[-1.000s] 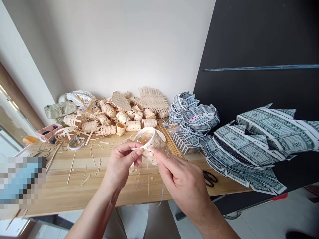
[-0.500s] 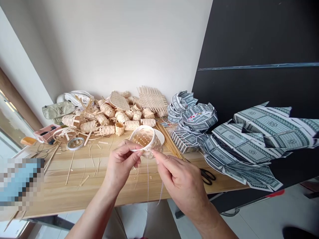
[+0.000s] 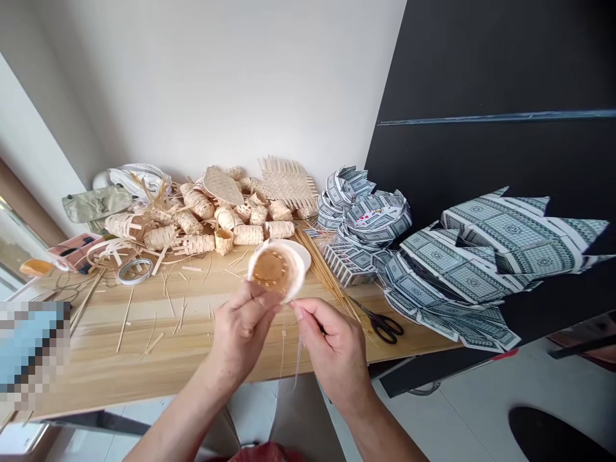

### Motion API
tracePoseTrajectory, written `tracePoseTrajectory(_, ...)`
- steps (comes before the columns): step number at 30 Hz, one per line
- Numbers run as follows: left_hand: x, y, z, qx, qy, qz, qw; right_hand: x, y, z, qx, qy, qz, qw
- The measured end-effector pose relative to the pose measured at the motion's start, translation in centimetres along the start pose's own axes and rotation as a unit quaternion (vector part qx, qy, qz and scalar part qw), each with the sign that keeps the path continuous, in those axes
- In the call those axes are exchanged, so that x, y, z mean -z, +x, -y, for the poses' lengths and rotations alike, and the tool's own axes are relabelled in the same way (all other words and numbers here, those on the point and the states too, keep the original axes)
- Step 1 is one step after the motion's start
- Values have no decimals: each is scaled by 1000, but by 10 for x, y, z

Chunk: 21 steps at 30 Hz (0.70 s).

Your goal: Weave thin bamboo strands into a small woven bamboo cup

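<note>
Gripping a woven basket (image 3: 294,280) in left hand (image 3: 242,332), pinching something indistinct (image 3: 292,304) beside its rim with right hand (image 3: 337,350); facing scissors (image 3: 386,328) near front edge of table (image 3: 144,369), woven pieces (image 3: 197,203) at back.

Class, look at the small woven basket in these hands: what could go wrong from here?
1. The threads hang loose and close together below the woven basket, so they might tangle or snag.
2. The left hand grips the basket while the right hand pinches close beside it; an uneven pull could bend it out of shape.
3. The scissors lie near the front edge of the table, so a sideways swing might knock them off.
</note>
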<state>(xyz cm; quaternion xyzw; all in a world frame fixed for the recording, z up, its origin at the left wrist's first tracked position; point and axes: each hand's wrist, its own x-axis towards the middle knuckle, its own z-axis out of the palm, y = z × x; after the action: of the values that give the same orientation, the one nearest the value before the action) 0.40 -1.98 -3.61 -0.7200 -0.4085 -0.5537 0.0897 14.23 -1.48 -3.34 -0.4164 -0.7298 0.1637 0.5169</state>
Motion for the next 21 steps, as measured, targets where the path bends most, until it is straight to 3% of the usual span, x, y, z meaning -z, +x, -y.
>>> tracePoseTrajectory(10, 0, -4, 7, -6, 54, -18, 998, -4, -4, -4, -90, 122, 84, 985)
tracePoseTrajectory(16, -2, -12, 7, -22, 57, 32, 998, -6, -4, -11, -150, 198, 101, 963)
tracePoseTrajectory(19, 1, -14, 15, -53, 86, 45, 994, 2, 1, -12, -110, 129, 108, 980)
tracePoseTrajectory(21, 5, -15, 21, -72, 108, 52, 990, 11, 7, -8, -37, 53, 51, 997)
